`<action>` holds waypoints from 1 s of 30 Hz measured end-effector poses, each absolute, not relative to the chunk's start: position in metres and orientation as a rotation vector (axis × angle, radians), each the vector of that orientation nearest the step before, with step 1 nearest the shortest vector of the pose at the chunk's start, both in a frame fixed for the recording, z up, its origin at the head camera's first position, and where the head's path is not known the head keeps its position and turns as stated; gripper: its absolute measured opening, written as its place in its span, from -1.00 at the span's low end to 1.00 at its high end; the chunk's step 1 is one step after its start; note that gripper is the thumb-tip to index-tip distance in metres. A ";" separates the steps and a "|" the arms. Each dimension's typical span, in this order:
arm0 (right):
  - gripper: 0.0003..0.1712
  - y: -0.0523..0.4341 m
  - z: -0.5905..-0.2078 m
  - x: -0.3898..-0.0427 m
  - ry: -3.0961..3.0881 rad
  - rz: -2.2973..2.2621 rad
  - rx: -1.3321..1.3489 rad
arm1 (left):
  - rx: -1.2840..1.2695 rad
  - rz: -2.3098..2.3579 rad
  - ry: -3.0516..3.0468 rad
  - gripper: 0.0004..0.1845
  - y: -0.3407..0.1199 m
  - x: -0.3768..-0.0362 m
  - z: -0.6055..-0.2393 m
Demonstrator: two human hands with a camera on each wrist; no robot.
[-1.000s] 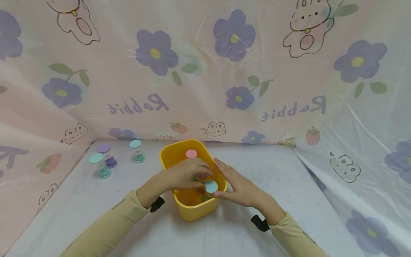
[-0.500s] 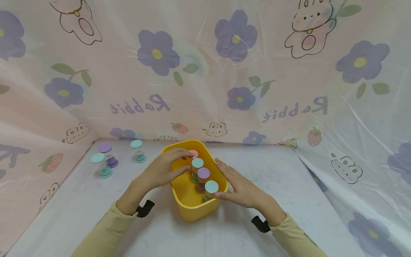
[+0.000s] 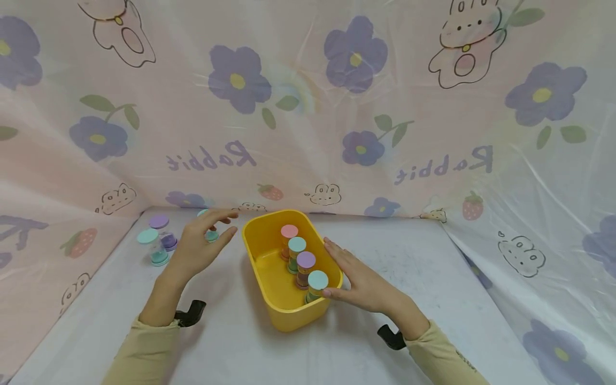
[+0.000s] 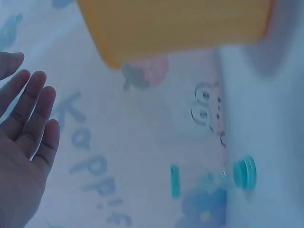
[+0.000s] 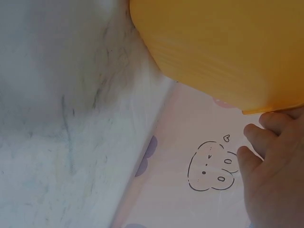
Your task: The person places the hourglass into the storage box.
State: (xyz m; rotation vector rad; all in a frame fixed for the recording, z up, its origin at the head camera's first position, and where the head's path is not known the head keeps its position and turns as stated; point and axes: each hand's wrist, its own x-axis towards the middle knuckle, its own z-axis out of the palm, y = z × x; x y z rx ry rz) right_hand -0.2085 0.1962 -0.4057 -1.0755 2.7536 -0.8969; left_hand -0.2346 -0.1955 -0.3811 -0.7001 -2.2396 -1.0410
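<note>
In the head view, a yellow bin [image 3: 274,315] holds a row of upright sand timers along its right wall: a pink-capped one [image 3: 289,231], a teal one [image 3: 297,245], a purple one [image 3: 306,260] and another teal one [image 3: 317,280] at the near end. My right hand [image 3: 363,283] rests on the bin's right rim with fingers extended, thumb by the nearest timer. My left hand [image 3: 194,248] is left of the bin, relaxed and holding nothing. Partly hidden behind it stands a teal sand timer [image 3: 212,235], seen also in the left wrist view, apart from the fingers.
Farther left on the white table [image 3: 231,353] stand a purple sand timer [image 3: 168,241] and a teal sand timer [image 3: 158,256], close together. A printed curtain [image 3: 298,133] rises behind the table and along its sides.
My left hand has come up out of the bin and moved left, toward the teal timer at the back, leaving the timers standing inside. My right hand stays at the rim.
</note>
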 end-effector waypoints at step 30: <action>0.13 0.197 -0.407 -0.209 2.747 -0.920 -1.100 | 0.156 -0.977 -2.353 -0.48 -0.307 -0.222 -0.414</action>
